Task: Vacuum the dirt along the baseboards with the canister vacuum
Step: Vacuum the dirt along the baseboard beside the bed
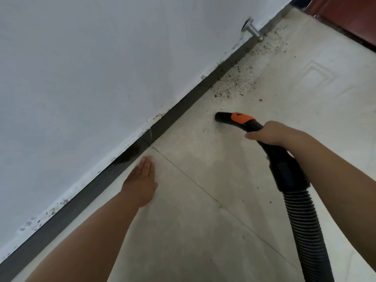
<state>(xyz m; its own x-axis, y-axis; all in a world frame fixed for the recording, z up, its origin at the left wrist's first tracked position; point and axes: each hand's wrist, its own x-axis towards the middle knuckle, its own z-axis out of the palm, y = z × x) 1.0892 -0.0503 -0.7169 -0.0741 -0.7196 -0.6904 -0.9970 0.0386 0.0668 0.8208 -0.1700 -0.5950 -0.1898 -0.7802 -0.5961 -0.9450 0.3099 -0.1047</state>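
Note:
My right hand (pixel 272 134) grips the black vacuum handle (pixel 282 165), which has an orange collar and a short black nozzle (pixel 222 117) pointing left over the pale tiled floor. The ribbed black hose (pixel 307 231) trails down to the lower right. Dark dirt (pixel 234 86) lies scattered on the tiles beside the dark grey baseboard (pixel 183 106), beyond the nozzle tip, with more dirt (pixel 270 43) farther along. My left hand (pixel 142 180) is flat with straight fingers over the floor, close to the baseboard. The canister is out of view.
A white wall (pixel 91 68) rises above the baseboard. A metal door stop (pixel 253 31) sticks out of the wall near the far dirt. A reddish-brown door or threshold (pixel 350 19) closes off the top right corner. Tile joints cross the floor.

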